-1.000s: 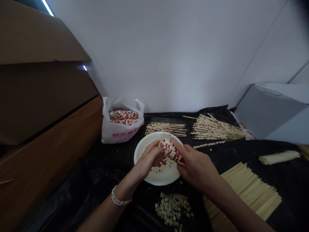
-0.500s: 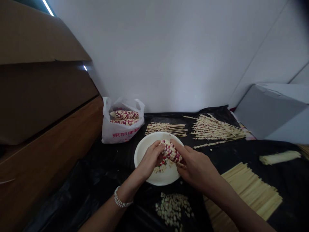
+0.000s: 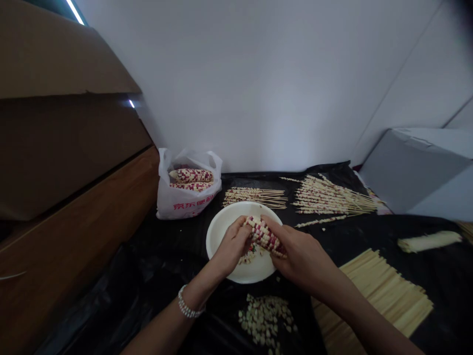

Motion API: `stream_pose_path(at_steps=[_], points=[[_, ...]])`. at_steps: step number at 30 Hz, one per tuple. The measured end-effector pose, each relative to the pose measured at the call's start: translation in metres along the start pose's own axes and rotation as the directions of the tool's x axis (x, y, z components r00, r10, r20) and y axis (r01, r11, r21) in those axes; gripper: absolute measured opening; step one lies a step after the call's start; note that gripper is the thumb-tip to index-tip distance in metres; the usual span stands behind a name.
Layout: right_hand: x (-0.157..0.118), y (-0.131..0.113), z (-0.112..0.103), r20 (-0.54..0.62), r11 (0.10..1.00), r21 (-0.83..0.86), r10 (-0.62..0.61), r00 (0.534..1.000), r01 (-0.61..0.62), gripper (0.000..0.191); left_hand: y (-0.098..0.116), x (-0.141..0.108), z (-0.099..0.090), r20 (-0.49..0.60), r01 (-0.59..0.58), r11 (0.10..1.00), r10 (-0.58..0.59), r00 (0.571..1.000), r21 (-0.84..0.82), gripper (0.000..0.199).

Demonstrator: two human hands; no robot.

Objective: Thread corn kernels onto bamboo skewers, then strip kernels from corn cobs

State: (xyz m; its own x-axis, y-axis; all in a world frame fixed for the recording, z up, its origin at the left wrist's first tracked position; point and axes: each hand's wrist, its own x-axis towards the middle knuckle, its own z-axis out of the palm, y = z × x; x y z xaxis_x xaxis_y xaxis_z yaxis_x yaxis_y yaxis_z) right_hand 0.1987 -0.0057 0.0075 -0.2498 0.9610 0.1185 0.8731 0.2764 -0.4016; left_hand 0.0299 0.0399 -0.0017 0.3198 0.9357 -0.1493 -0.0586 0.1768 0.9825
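Between my hands is a corn cob point(image 3: 263, 233) with cream and purple kernels, held tilted above a white bowl point(image 3: 218, 229). My right hand point(image 3: 295, 249) wraps around its lower right end. At the upper left end, the fingers of my left hand point(image 3: 233, 244) are closed on the cob, the thumb pressing near the kernels. Loose kernels point(image 3: 249, 255) lie in the bowl beneath the cob, partly hidden by my hands. A beaded bracelet point(image 3: 189, 303) circles my left wrist.
A white plastic bag point(image 3: 185, 203) with corn cobs stands at the back left. Kernel-threaded skewers point(image 3: 254, 196) and a larger skewer pile point(image 3: 325, 195) lie behind the bowl. Nearer are a kernel pile point(image 3: 266, 318) and flat pale strips point(image 3: 384, 291); a pale bundle point(image 3: 428, 240) lies right.
The cob has turned or shifted very slightly in my hands. Both hands stay over the bowl, and the whole view has moved a little.
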Motion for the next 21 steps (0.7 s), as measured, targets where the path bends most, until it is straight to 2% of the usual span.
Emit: stream_pose_path(at_steps=[6, 10, 17, 21], points=[[0.001, 0.003, 0.005, 0.015, 1.0, -0.024, -0.017, 1.0, 0.017, 0.076, -0.008, 0.003, -0.003, -0.012, 0.005, 1.0, -0.005, 1.0, 0.008, 0.007], [0.001, 0.003, 0.004, 0.008, 0.999, -0.022, -0.036, 0.999, 0.036, 0.076, -0.014, 0.006, -0.006, -0.002, 0.011, 0.999, -0.012, 1.0, -0.038, 0.007], [0.001, 0.005, -0.001, -0.046, 0.998, -0.061, -0.035, 0.998, 0.032, 0.076, -0.003, 0.006, -0.006, 0.093, 0.065, 0.986, -0.051, 0.994, -0.151, 0.013], [-0.001, -0.001, -0.005, -0.016, 0.993, -0.12, 0.015, 1.0, -0.017, 0.073, -0.004, 0.005, -0.008, 0.094, 0.051, 0.993, -0.041, 0.995, -0.105, 0.016]])
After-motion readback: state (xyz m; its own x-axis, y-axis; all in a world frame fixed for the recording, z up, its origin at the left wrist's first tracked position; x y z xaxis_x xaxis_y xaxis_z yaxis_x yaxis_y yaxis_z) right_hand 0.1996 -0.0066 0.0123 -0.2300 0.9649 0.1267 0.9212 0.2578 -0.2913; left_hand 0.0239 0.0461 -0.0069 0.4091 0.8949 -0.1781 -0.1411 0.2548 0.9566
